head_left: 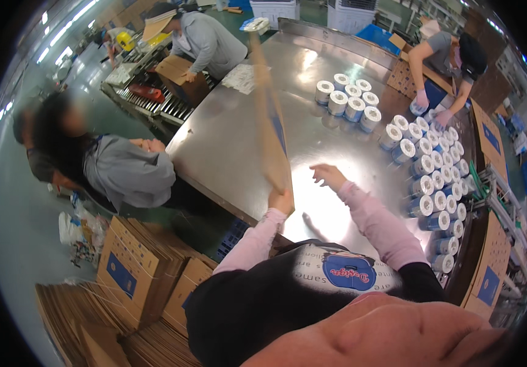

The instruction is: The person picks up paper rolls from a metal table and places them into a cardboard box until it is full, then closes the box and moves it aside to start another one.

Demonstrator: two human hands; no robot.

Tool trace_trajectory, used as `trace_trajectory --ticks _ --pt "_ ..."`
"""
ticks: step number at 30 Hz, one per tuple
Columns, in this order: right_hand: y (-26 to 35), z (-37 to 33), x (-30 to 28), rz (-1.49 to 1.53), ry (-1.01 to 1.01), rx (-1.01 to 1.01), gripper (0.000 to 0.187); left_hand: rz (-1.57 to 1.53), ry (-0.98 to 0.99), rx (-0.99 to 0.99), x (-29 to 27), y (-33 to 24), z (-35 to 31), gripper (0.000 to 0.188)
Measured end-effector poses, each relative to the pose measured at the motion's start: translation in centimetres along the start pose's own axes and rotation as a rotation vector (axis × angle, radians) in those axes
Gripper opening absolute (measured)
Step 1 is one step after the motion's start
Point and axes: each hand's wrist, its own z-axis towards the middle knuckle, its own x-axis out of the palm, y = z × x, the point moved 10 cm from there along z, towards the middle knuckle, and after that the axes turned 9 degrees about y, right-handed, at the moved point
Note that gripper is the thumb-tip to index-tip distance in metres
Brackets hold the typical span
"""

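My left hand (282, 200) is closed on the lower end of a flat cardboard carton (268, 128), brown with a blue patch. The carton stands upright, seen nearly edge-on, above the steel table (214, 147). To its right, my right hand (329, 175) is over the tabletop with fingers partly spread, holding nothing and apart from the carton. Several white-topped cylinders (354, 109) with blue wrapping stand in a group farther out on the table. A larger group of the same cylinders (422, 166) lines the right side.
At far right, a co-worker (444, 61) touches cylinders beside an open carton. Another person (205, 40) handles a box (181, 76) at a roller conveyor (147, 101). Someone in grey (129, 168) is left of the table. Folded cartons (132, 269) are stacked at lower left.
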Motion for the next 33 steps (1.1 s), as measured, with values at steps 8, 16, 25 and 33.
trace_trajectory --ticks 8,16,25,33 --pt "-25.6 7.1 1.8 0.424 -0.058 0.538 0.080 -0.724 -0.069 -0.166 -4.9 4.1 6.5 0.027" --pt "-18.9 19.2 -4.7 1.146 -0.310 0.286 0.036 -0.788 0.190 -0.082 -10.4 3.0 28.2 0.021" --pt "-19.3 15.6 -13.4 1.240 -0.567 0.170 0.029 -0.808 0.238 -0.102 -0.1 -4.4 39.4 0.029" --pt "-30.8 -3.3 -16.2 1.327 -0.949 0.118 0.027 -0.824 0.572 -0.203 20.7 -7.0 30.7 0.036"
